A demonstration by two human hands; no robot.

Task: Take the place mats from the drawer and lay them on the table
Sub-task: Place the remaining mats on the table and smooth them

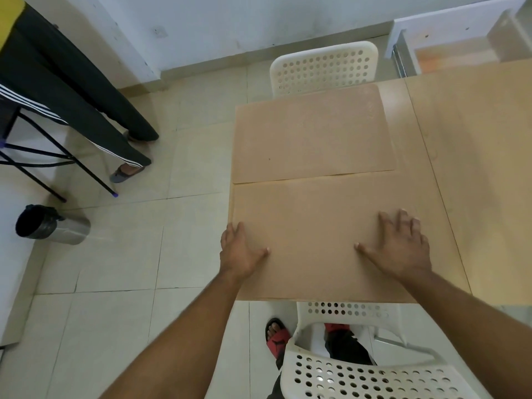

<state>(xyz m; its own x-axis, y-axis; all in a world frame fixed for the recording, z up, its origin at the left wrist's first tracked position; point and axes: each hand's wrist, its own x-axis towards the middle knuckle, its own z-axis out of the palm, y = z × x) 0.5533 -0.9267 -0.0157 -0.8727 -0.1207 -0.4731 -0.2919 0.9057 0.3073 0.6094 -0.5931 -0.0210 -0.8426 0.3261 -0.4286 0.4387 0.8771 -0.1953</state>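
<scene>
Two tan place mats lie flat on the light wooden table [475, 168]. The far mat [311, 133] sits by the far chair. The near mat [313, 223] lies just in front of it, their edges almost touching. My left hand [240, 251] rests on the near mat's left edge, at the table's left side, thumb on top. My right hand [400, 246] lies palm down on the near mat's right part, fingers spread. An open white drawer [449, 44] shows at the top right, beyond the table.
A white perforated chair [324, 67] stands at the table's far side and another [359, 367] right in front of me. At left another person's legs [86, 110], a black stool frame [43, 156] and a steel bin [51, 226] on tiled floor.
</scene>
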